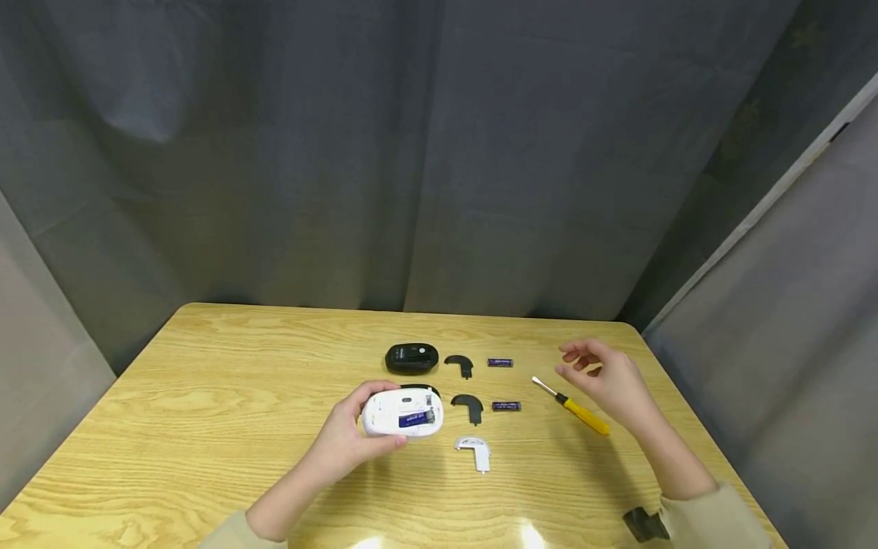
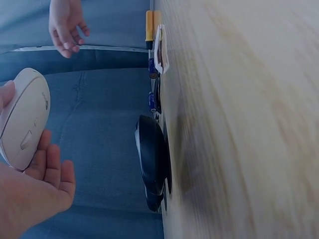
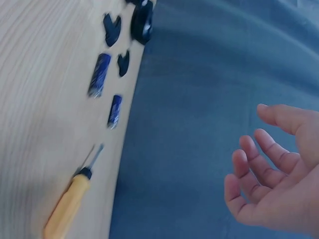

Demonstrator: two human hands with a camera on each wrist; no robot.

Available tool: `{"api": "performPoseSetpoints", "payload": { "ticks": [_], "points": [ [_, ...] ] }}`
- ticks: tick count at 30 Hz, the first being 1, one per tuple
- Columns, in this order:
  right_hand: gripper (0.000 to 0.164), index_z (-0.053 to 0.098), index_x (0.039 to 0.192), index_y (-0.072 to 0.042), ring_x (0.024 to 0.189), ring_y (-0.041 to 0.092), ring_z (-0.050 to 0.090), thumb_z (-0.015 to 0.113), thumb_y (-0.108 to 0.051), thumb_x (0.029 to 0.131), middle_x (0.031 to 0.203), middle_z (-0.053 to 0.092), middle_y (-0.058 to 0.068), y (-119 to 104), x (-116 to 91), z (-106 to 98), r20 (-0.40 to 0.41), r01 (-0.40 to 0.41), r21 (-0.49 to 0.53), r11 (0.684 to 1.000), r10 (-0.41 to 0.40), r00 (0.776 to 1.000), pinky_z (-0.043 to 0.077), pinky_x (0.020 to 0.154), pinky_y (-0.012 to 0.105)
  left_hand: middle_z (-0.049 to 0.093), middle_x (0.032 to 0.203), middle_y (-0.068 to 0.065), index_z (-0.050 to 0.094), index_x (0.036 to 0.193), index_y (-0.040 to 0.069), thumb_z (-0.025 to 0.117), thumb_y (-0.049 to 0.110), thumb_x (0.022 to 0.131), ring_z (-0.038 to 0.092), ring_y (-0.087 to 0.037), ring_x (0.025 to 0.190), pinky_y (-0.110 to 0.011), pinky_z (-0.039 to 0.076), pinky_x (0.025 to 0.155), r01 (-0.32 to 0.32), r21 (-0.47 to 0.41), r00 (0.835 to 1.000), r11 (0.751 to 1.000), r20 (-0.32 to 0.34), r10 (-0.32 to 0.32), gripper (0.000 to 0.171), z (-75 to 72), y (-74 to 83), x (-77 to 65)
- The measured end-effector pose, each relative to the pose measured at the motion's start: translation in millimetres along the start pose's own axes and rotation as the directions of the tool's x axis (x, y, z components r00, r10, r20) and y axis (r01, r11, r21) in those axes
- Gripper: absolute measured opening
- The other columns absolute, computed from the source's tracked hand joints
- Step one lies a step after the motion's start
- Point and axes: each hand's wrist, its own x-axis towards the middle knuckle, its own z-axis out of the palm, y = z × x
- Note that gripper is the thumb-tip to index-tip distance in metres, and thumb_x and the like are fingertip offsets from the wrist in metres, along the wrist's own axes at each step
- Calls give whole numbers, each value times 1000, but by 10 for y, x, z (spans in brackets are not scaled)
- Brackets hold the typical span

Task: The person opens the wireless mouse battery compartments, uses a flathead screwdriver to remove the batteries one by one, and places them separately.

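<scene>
My left hand (image 1: pixel 350 431) grips a white computer mouse (image 1: pixel 370 415) by its edges, thumb along the near side, held above the table with its underside toward the head camera. In its uncovered compartment lies a blue battery (image 1: pixel 413 419). The left wrist view shows the rounded top of this white mouse (image 2: pixel 27 119). My right hand (image 1: pixel 610 381) hovers over the right of the table with its fingers loosely bent and nothing between them. Close to it lies a yellow-handled screwdriver (image 1: pixel 583 413). A white battery cover (image 1: pixel 478 451) lies right of the held mouse.
A black mouse (image 1: pixel 411 358) lies upturned farther back; another dark mouse (image 2: pixel 152 154) is mostly hidden behind the white one in the head view. Two black battery covers (image 1: pixel 461 364) and two loose blue batteries (image 1: pixel 506 406) lie at mid-table. Grey curtains (image 1: pixel 411 152) surround the wooden table (image 1: pixel 226 396).
</scene>
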Motion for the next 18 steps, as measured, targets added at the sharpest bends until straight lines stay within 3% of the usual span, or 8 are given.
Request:
{"api": "performPoseSetpoints", "payload": {
  "ticks": [9, 18],
  "points": [
    [28, 62, 100, -17, 78, 13, 56, 71, -26, 75, 88, 64, -2, -321, -72, -15, -110, 94, 103, 990, -82, 991, 49, 67, 23, 58, 108, 7, 53, 114, 20, 83, 15, 57, 49, -15, 105, -40, 29, 97, -23, 15, 1000, 1000, -4, 23, 65, 14, 13, -6],
    [34, 60, 106, -18, 82, 13, 56, 72, -15, 74, 95, 64, -4, -701, -208, 45, -102, 175, 215, 961, -156, 983, 47, 72, 22, 58, 108, 7, 53, 114, 21, 82, 10, 58, 49, -15, 105, -41, 28, 97, -21, 4, 1000, 1000, -5, 21, 64, 30, 36, -12]
  ]
}}
